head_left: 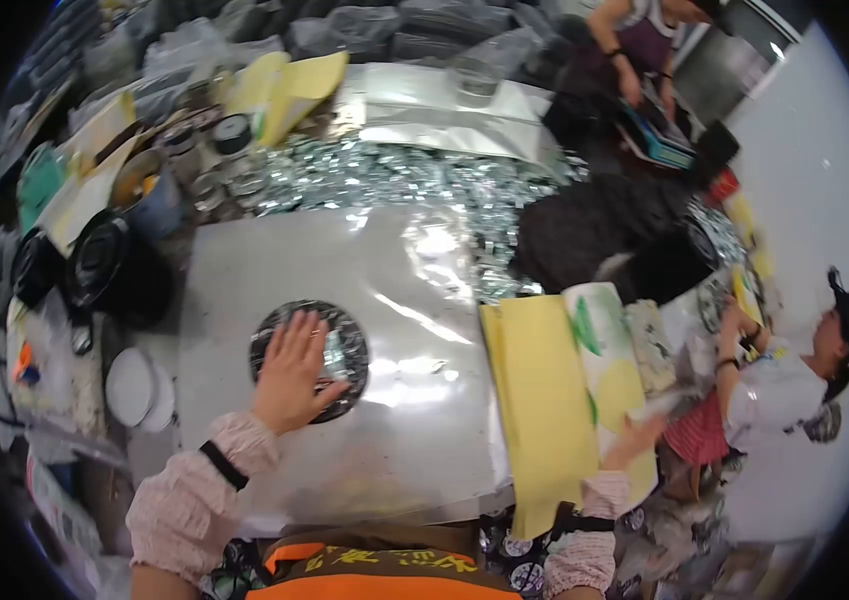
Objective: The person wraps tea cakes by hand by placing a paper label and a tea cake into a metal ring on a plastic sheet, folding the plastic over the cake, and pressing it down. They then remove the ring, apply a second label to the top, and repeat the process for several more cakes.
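Observation:
My left hand [291, 378] lies flat with its fingers stretched over a round black disc [351, 343]. Small shiny silvery pieces show on the disc beside the fingers. Beneath it is a smooth grey sheet [234, 270] that covers the middle of the table. My right hand [632, 442], slightly blurred, is off to the right, over or beside the yellow sheets [539, 390] and a white-and-green printed sheet [599, 320]. Its fingers look extended, and I see nothing held in them.
Silvery strips [364, 175] are heaped behind the grey sheet. Black tubs [124, 270] and white round discs [134, 385] stand at left. A dark cloth [584, 230] lies at right. One person [774, 400] works at right, another [639, 60] at the back.

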`<control>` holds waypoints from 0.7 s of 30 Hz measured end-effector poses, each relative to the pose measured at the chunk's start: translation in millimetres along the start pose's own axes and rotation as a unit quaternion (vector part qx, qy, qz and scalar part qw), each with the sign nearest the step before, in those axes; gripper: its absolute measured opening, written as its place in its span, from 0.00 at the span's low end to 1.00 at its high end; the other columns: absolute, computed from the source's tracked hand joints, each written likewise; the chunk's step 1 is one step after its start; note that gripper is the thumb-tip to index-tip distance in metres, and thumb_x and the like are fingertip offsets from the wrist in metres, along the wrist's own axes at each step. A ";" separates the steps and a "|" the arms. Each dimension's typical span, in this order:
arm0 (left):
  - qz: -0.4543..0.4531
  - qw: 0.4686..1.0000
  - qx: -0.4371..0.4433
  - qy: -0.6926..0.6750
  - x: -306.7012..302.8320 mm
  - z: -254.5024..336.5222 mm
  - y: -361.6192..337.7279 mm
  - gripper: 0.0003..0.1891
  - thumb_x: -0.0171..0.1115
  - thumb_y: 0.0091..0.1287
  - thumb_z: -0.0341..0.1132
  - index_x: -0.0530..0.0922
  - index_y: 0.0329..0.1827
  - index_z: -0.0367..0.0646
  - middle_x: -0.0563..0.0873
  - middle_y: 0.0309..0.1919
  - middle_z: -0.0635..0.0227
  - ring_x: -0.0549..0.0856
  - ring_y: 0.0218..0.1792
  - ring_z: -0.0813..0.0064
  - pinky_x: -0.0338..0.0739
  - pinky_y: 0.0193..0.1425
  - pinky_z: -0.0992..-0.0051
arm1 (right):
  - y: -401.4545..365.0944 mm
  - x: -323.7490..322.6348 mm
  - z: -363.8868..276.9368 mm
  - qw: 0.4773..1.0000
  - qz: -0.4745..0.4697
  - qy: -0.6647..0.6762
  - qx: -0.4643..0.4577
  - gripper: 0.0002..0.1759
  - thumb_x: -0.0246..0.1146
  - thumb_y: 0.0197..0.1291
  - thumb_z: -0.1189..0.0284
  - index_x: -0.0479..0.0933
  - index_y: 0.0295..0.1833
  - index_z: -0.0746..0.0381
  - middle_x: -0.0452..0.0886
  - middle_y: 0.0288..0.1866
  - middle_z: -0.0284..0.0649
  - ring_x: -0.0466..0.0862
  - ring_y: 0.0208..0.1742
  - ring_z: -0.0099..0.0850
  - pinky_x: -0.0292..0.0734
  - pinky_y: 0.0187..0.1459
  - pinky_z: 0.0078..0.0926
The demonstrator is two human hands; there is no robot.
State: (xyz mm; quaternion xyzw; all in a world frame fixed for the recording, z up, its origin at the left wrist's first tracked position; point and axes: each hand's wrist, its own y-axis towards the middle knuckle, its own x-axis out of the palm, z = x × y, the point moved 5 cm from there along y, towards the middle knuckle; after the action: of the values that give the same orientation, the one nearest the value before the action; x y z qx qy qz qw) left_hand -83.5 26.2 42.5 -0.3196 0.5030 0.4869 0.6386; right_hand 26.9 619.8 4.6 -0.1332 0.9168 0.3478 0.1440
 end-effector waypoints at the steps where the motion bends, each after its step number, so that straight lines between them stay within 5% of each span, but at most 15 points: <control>1: 0.005 1.000 0.006 -0.005 0.5 -0.7 -0.2 0.44 0.62 0.68 0.55 0.60 0.77 0.29 0.61 0.78 0.44 0.55 0.81 0.49 0.45 0.83 0.52 | -43.8 42.6 -74.3 0.990 -0.132 0.046 -0.029 0.34 0.64 0.66 0.62 0.68 0.72 0.70 0.76 0.65 0.56 0.77 0.62 0.49 0.74 0.61 0.43; 2: 0.011 1.000 0.010 -0.004 1.4 -1.4 -0.9 0.43 0.61 0.69 0.56 0.61 0.76 0.30 0.62 0.77 0.44 0.56 0.81 0.48 0.46 0.83 0.52 | -91.9 79.1 -136.4 0.955 -0.269 0.081 -0.091 0.37 0.67 0.62 0.62 0.67 0.72 0.70 0.75 0.67 0.58 0.75 0.65 0.52 0.71 0.64 0.44; 4: 0.022 1.000 0.010 -0.003 1.7 -2.7 -1.6 0.41 0.61 0.69 0.55 0.64 0.76 0.33 0.64 0.77 0.46 0.57 0.80 0.50 0.48 0.83 0.52 | -192.8 144.6 -231.5 0.802 -0.513 0.128 -0.277 0.43 0.72 0.56 0.61 0.66 0.73 0.70 0.72 0.70 0.62 0.71 0.72 0.58 0.66 0.72 0.46; 5: 0.035 0.999 0.011 0.001 3.9 -5.1 -2.3 0.39 0.61 0.69 0.55 0.67 0.75 0.36 0.66 0.76 0.48 0.58 0.80 0.51 0.49 0.83 0.53 | -225.6 145.5 -280.0 0.778 -0.519 0.188 -0.299 0.36 0.69 0.57 0.58 0.73 0.66 0.70 0.76 0.65 0.61 0.72 0.70 0.59 0.66 0.72 0.49; 7: 0.018 0.998 0.053 -0.027 21.1 -17.0 -3.2 0.33 0.62 0.68 0.51 0.72 0.72 0.43 0.72 0.72 0.52 0.65 0.77 0.51 0.54 0.81 0.53 | -250.3 145.4 -346.7 0.708 -0.550 0.299 -0.329 0.39 0.70 0.57 0.53 0.72 0.66 0.70 0.72 0.69 0.60 0.66 0.74 0.61 0.62 0.74 0.54; 10: 0.094 0.989 0.081 -0.074 14.7 -12.1 -15.1 0.29 0.66 0.65 0.50 0.77 0.68 0.48 0.80 0.66 0.62 0.75 0.70 0.55 0.62 0.77 0.55 | -261.3 145.0 -373.0 0.676 -0.554 0.219 -0.434 0.30 0.61 0.70 0.61 0.69 0.73 0.64 0.75 0.69 0.54 0.75 0.71 0.45 0.69 0.71 0.42; 13: 0.105 0.986 0.062 -0.112 18.8 -18.9 -5.7 0.29 0.67 0.64 0.49 0.77 0.67 0.48 0.81 0.65 0.64 0.76 0.69 0.57 0.64 0.76 0.56 | -252.0 152.4 -373.8 0.638 -0.632 0.219 -0.382 0.33 0.60 0.70 0.60 0.66 0.75 0.66 0.73 0.72 0.54 0.72 0.74 0.45 0.62 0.75 0.39; 16: 0.077 0.983 0.071 -0.154 13.8 -15.0 -15.3 0.29 0.66 0.65 0.47 0.76 0.68 0.47 0.80 0.66 0.62 0.74 0.70 0.55 0.64 0.76 0.57 | -250.7 191.1 -377.8 0.610 -0.704 0.355 -0.080 0.37 0.59 0.71 0.57 0.61 0.78 0.68 0.66 0.77 0.54 0.65 0.79 0.45 0.53 0.79 0.36; 18: 0.063 0.981 0.088 -0.161 11.6 -14.1 -11.2 0.30 0.65 0.66 0.46 0.74 0.70 0.45 0.77 0.69 0.58 0.73 0.71 0.53 0.62 0.77 0.57 | -273.1 209.2 -372.3 0.612 -0.662 0.433 0.007 0.38 0.56 0.73 0.57 0.57 0.79 0.69 0.63 0.79 0.54 0.62 0.79 0.52 0.50 0.79 0.35; 19: 0.085 0.959 0.031 -0.270 10.3 -24.1 -8.7 0.31 0.64 0.67 0.45 0.72 0.72 0.43 0.75 0.70 0.55 0.72 0.72 0.53 0.61 0.78 0.57 | -281.1 219.2 -372.4 0.609 -0.635 0.473 0.050 0.38 0.55 0.73 0.57 0.55 0.79 0.69 0.62 0.80 0.54 0.60 0.80 0.55 0.49 0.79 0.35; 21: 0.129 0.865 -0.089 -0.476 16.3 -43.1 -7.2 0.33 0.61 0.69 0.41 0.67 0.75 0.39 0.71 0.73 0.51 0.69 0.74 0.51 0.58 0.79 0.57 | -294.0 217.5 -379.2 0.634 -0.680 0.319 -0.183 0.40 0.57 0.71 0.57 0.54 0.81 0.63 0.55 0.83 0.53 0.52 0.83 0.53 0.46 0.80 0.48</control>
State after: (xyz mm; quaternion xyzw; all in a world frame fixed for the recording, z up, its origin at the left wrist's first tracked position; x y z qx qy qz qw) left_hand -90.7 -9.9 13.9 -0.0371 0.1294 0.7008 0.7005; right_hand -137.7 119.6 22.5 -0.8453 0.4732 0.2480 0.0112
